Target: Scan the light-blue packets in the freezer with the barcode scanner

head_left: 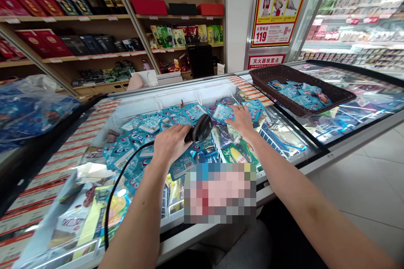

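My left hand (pixel 172 142) is wrapped round the handle of a black barcode scanner (pixel 202 128), whose cable curves down to the lower left. The scanner's head points to the right, towards my right hand (pixel 241 121). My right hand has its fingers on a blue snack packet (pixel 221 112) with a white label and barcode, gripping it at its right edge. Many similar blue packets (pixel 142 125) lie heaped on the glass top of a chest freezer (pixel 217 83), around and beyond my left hand. More blue packets (pixel 255 108) lie just right of my right hand.
A brown wicker basket (pixel 303 111) holding blue packets stands on the freezer at the right. A clear plastic bag of blue packets (pixel 34 109) sits at the far left. Shelves with boxes and bottles (pixel 94 17) line the back. A pixelated patch hides part of the freezer's front.
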The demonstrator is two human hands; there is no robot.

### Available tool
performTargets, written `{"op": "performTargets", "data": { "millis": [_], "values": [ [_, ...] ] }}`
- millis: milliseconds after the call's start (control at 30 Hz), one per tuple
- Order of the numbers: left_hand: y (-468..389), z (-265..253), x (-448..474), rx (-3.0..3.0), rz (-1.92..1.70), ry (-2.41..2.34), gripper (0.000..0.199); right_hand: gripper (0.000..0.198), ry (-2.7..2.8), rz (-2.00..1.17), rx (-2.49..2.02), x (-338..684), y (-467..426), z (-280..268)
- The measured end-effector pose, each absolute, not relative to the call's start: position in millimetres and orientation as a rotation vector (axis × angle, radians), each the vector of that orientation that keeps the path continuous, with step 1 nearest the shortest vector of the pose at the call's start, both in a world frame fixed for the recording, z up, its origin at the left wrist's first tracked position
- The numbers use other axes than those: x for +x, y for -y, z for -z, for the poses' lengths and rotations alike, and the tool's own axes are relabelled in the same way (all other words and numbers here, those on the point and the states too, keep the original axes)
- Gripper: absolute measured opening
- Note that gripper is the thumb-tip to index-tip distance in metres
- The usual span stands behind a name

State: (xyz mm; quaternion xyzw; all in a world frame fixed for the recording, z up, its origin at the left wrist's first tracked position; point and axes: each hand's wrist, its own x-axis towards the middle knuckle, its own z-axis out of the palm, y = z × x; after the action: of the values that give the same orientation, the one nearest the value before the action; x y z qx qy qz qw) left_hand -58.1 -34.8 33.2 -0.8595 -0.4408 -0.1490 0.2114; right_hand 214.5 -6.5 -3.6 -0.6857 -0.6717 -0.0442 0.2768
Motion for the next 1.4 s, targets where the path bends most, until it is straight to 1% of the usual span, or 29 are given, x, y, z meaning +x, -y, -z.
{"op": "performTargets", "data": {
  "millis": [133,333,467,567,633,767,833,900,1000,1100,1267,1400],
  "values": [
    [35,-33,-58,-2.382,0.392,1.215,0.032,0.056,1.772,0.103,-1.969,218,10,0],
    [36,-34,-58,-2.371,0.392,1.251,0.033,0.056,1.785,-0.052,-2.124,225,16,-10],
    [36,-34,-60,-2.374,0.413,1.249,0.032,0.06,1.719,-0.013,-2.213,229,20,-12],
    [34,-33,-61,-2.373,0.412,1.234,0.033,0.062,1.7,0.06,-2.134,227,18,-11],
    [33,-32,-62,-2.373,0.414,1.223,0.033,0.055,1.741,0.103,-2.002,225,16,-9],
    [31,-33,-64,-2.38,0.444,1.23,0.032,0.029,1.882,0.126,-1.899,223,13,-1],
    [31,-34,-65,-2.374,0.462,1.244,0.032,0.023,1.883,0.135,-1.931,223,12,1],
    [31,-35,-66,-2.352,0.47,1.254,0.032,0.022,1.859,0.163,-1.914,222,12,2],
    [32,-37,-68,-2.305,0.48,1.289,0.031,0.024,1.91,0.161,-1.763,213,13,0],
    [34,-39,-68,-2.272,0.493,1.341,0.031,0.029,2.016,0.061,-1.622,202,15,-1],
    [35,-42,-69,-2.257,0.504,1.369,0.031,0.043,2.102,-0.083,-1.52,191,17,2],
    [36,-36,-74,-2.224,0.574,1.371,0.032,0.056,2.176,-0.101,-1.489,179,18,7]
  ]
}}
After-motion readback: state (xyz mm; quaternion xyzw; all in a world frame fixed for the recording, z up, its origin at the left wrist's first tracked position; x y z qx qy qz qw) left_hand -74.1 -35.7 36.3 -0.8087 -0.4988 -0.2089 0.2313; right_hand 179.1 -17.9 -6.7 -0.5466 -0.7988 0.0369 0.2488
